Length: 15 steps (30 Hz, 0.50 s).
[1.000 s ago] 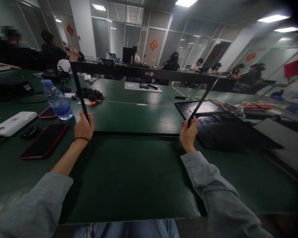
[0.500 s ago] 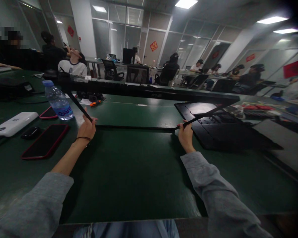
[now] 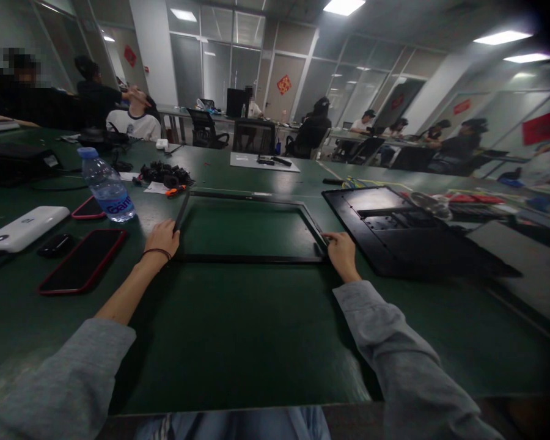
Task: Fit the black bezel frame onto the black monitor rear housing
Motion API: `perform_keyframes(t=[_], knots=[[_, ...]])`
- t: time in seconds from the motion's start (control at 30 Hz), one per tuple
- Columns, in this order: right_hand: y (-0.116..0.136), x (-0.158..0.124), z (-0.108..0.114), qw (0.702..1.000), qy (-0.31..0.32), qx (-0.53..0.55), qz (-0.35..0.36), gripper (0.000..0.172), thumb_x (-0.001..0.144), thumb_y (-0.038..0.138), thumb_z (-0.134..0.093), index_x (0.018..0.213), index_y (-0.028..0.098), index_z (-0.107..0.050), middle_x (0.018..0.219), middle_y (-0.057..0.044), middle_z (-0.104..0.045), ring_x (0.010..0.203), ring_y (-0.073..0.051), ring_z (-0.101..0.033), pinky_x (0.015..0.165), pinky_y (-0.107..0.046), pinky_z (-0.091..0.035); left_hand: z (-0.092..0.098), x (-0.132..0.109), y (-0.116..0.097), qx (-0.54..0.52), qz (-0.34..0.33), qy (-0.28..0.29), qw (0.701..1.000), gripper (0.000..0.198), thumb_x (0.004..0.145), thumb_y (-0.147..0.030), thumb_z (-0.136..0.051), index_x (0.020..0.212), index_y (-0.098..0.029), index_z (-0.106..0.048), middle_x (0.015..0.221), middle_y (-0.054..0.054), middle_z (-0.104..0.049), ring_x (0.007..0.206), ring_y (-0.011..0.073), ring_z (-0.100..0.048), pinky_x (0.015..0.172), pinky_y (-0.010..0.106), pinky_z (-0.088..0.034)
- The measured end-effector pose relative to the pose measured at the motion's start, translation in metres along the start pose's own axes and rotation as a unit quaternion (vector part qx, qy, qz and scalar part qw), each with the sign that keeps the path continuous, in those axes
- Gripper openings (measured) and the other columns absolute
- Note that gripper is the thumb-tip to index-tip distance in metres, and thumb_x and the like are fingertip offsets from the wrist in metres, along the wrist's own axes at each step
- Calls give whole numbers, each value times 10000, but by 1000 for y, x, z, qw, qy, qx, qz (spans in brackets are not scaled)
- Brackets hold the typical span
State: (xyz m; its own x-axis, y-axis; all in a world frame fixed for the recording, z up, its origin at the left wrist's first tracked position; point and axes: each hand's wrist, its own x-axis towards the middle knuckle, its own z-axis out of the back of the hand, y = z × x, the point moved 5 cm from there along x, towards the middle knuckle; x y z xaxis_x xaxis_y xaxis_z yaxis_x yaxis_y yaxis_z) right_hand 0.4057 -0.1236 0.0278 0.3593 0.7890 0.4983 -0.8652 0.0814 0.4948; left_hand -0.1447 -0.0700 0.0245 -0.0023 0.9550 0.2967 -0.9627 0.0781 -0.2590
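A thin black rectangular frame (image 3: 252, 259), like a monitor bezel, lies nearly flat over the green table (image 3: 247, 342), with the tabletop showing through its opening. My left hand (image 3: 161, 239) is closed round its left side near the front corner. On the opposite side, my right hand (image 3: 341, 252) grips the right bar near the front corner, thumb and fingers pinching it. Right of my right hand lies a large black plastic panel (image 3: 407, 238), which looks like a monitor's back cover.
Left of me are a water bottle (image 3: 107, 186), a red-edged phone (image 3: 83, 261), a white device (image 3: 25, 229) and a small black case (image 3: 56, 245). Black cables (image 3: 165, 174) lie beyond the frame, near a white board (image 3: 263, 162) with dark tools. Several people sit in the background.
The frame's far side has come down from a raised tilt, so the frame now lies almost flat. My hands stay at its two sides, fingers shifted slightly lower.
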Motion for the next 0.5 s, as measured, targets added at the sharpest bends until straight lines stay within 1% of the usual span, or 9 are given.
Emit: perform_keyframes(t=[0.07,0.13,0.2,0.27,0.33,0.37,0.4,0.43,0.5], knots=[[-2,0,0,1000,15,-7,-1,453,824,125,-403,978,171,-826,983,-127,-668,891,-232,-612,863,-371,-480,-3,1,3,4,-4,2,1000,500,935,-272,-400,1327,-86,-648,1500,193,-562,1404,332,-495,1154,486,-430],[-3,0,0,1000,27,-13,-2,459,832,127,-405,998,175,-831,978,-124,-651,875,-227,-597,863,-368,-472,-3,2,6,-1,1,3,1000,499,938,-282,-408,1327,-95,-657,1501,194,-563,1402,338,-495,1151,507,-431],[-5,1,1,999,25,-19,-9,447,847,156,-422,1044,161,-823,972,-133,-637,861,-236,-580,880,-387,-467,0,2,4,-17,-1,1,1000,500,954,-341,-424,1343,-135,-660,1506,177,-563,1403,345,-492,1151,537,-424],[-8,4,4,1000,6,-24,-17,449,858,172,-421,1078,152,-812,974,-144,-626,873,-252,-570,906,-415,-462,5,-1,-5,-49,-34,13,998,531,961,-456,-455,1370,-178,-649,1527,153,-550,1420,346,-473,1161,555,-402],[-10,7,11,999,-17,-28,-27,457,853,161,-413,1097,144,-799,993,-160,-617,938,-277,-568,947,-448,-453,8,-7,-22,-91,-105,60,988,595,937,-590,-493,1379,-220,-644,1539,127,-544,1435,335,-457,1177,557,-373],[-12,8,16,998,-35,-33,-39,458,845,155,-418,1110,135,-791,1021,-175,-611,992,-296,-565,971,-470,-444,9,-13,-32,-109,-147,101,978,602,921,-645,-507,1358,-258,-657,1530,101,-558,1431,321,-464,1179,558,-364],[-14,9,22,996,-60,-42,-58,460,833,153,-431,1133,124,-778,1076,-196,-603,1062,-319,-554,998,-496,-431,9,-19,-41,-114,-174,144,967,587,898,-691,-527,1311,-303,-683,1505,78,-584,1418,318,-479,1175,582,-351],[-18,9,31,991,-94,-52,-83,469,816,153,-452,1169,112,-759,1157,-221,-585,1141,-348,-531,1026,-525,-412,10,-24,-47,-106,-190,174,960,592,850,-731,-580,1271,-333,-700,1504,69,-584,1417,335,-475,1170,622,-330],[-30,8,53,974,-170,-73,-134,526,788,161,-499,1271,99,-696,1338,-259,-509,1289,-408,-451,1082,-588,-358,13,-31,-55,-91,-204,202,954,629,747,-760,-688,1219,-343,-715,1512,76,-569,1407,362,-476,1145,657,-326]])
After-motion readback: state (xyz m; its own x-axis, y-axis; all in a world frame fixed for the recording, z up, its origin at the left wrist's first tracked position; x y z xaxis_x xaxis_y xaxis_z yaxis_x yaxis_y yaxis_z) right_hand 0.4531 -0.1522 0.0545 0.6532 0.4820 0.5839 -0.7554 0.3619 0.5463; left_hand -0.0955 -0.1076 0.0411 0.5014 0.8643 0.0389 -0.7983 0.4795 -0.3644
